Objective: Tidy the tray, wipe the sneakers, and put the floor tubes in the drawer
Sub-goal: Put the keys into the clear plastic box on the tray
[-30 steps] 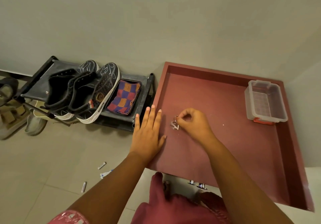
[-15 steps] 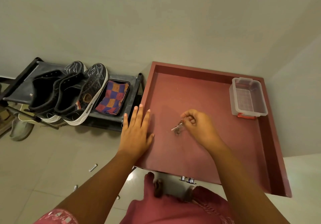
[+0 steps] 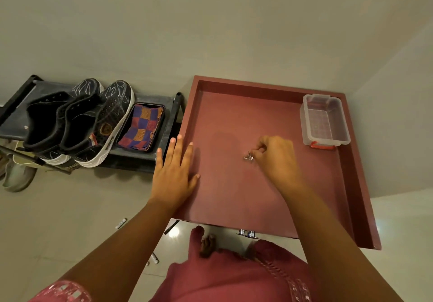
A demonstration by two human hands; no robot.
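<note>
A small cluster of silvery metal pieces (image 3: 248,157) is pinched between the curled fingertips of the right hand (image 3: 275,158) just above the middle of the red tray (image 3: 225,198); the cluster is too small for its long axis or heading to be told, though it hangs slightly leftward from the fingers; it looks shiny and irregular, and whether it touches the tray floor cannot be told; the left hand (image 3: 174,172) is laid flat with straight, spread fingers across the tray's left rim, holding nothing; a clear plastic bin (image 3: 324,120) with a red latch is seen in the tray's far right corner, its long axis running away from the viewer, well apart from the cluster; to the left of the tray, a dark shoe rack (image 3: 150,154) carries a pair of black sneakers (image 3: 77,121) with white soles, toes pointed toward the wall, and just beside them a checked purple, orange and red cloth (image 3: 141,127) lies folded in a black dish; small white tubes (image 3: 121,223) are scattered on the pale floor near the left forearm, one partly hidden by it; a grey shoe (image 3: 17,176) is seen under the rack at the left edge.
</note>
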